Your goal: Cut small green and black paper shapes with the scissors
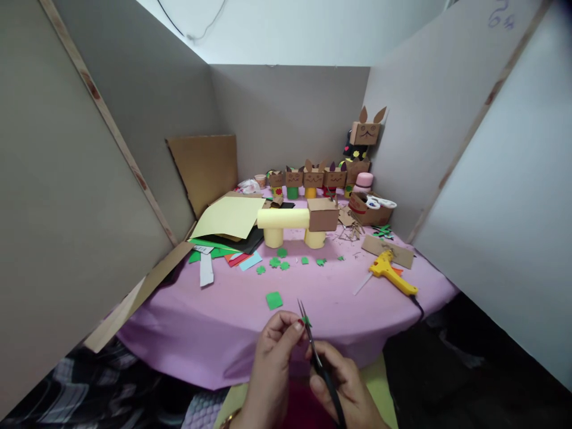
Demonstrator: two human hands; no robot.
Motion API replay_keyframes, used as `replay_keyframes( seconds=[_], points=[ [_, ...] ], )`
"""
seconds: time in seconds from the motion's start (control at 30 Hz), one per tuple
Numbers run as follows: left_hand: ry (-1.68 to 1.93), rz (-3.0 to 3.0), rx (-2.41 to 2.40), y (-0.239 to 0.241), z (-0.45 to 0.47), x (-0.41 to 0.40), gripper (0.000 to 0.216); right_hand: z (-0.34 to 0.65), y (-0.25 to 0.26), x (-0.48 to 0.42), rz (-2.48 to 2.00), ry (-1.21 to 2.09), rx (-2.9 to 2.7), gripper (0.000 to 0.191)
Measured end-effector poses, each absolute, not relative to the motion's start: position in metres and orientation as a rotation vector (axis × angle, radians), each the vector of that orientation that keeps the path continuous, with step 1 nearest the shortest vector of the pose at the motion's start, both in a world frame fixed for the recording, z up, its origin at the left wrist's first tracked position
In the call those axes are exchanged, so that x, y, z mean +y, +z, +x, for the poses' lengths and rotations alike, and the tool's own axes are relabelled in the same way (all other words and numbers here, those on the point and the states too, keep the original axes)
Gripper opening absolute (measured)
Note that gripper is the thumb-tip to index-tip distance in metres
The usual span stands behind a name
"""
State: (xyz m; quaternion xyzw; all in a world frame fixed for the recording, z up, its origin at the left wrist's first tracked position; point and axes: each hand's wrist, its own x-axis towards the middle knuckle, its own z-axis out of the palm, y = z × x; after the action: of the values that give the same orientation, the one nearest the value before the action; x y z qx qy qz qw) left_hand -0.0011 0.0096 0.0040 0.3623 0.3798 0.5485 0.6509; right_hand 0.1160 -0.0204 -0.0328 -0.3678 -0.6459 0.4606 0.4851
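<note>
Grip and surroundings, seen from the head camera. The left grip point(273, 348) is closed by thumb and fingertips on a small green piece point(307, 321), which lies just above the near edge of the worktop point(236, 336). The right grip point(342, 378) is wrapped around the handles of a pair of dark scissors point(329, 384); the blades point up and away, slightly parted at the tips, and meet the green piece beside the left fingertips. Whether the blades are cutting into it cannot be told.

Just beyond the hands, a green square point(274, 300) lies flat on the pink cloth covering the worktop. Farther out is a loose group of green cutouts point(274, 262), several with rounded lobes, with smaller green scraps point(321, 262) to their right. Behind these stands a figure made of a pale yellow tube point(283, 218) lying across two upright yellow supports point(273, 238), with a brown box point(323, 215) at its right end.

To the right, a yellow glue gun point(393, 274) rests partly on a cardboard strip point(406, 257). To the left are stacked paper sheets point(230, 216), pale yellow uppermost. At the back, a row of box-headed figures point(313, 178) stands before the partition; a taller figure point(366, 134) rises at the right, above a cardboard box point(363, 211) holding white-handled scissors point(381, 203).
</note>
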Motion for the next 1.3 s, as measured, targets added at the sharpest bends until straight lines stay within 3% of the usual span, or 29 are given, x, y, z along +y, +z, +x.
replay_keyframes(
  seconds=[1.3],
  points=[
    [0.892,1.194,0.939,0.029,-0.027,0.03,0.01,0.137,-0.032,-0.017,-0.98,1.148,-1.726,0.031]
  ],
)
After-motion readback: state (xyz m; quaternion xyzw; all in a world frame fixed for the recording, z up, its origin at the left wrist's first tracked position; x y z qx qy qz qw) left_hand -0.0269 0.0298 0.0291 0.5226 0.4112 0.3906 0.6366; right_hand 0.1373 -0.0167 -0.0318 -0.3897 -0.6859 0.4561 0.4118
